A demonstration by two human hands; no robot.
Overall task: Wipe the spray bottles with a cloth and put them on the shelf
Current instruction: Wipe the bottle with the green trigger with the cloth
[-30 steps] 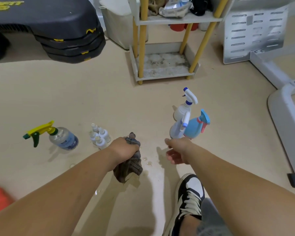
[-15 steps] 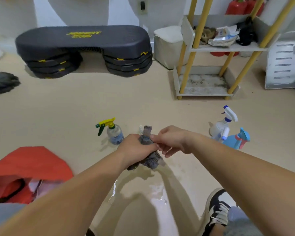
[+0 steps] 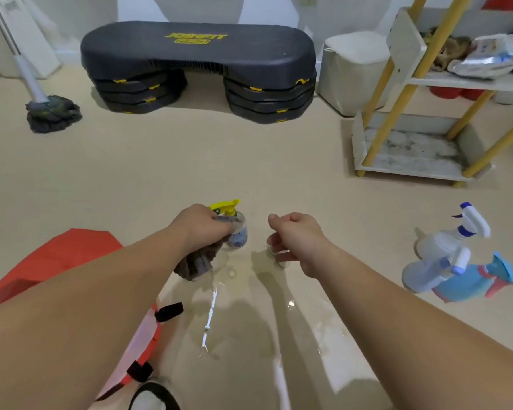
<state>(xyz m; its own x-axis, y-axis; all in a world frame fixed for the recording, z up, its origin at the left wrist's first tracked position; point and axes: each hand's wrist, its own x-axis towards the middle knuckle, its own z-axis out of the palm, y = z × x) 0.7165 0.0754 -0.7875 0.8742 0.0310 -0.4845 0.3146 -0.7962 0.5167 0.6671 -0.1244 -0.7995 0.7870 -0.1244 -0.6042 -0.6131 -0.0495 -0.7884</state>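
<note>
My left hand grips a grey-brown cloth and holds it against the neck of a small clear spray bottle with a yellow trigger, upright on the floor. My right hand hovers just right of it with loosely curled fingers, holding nothing, above small white bottles that it mostly hides. At the right stand a white spray bottle with a blue-white trigger, a second white one and a blue one with a red trigger. The yellow-posted shelf is at the far right.
A black step platform and a white bin stand against the far wall, a mop at the left. A red bag lies under my left arm. Water glistens on the floor between my arms.
My right hand has let go of the cloth and moved off to the right. My left hand has carried the cloth onto the yellow-trigger bottle. The view has shifted left.
</note>
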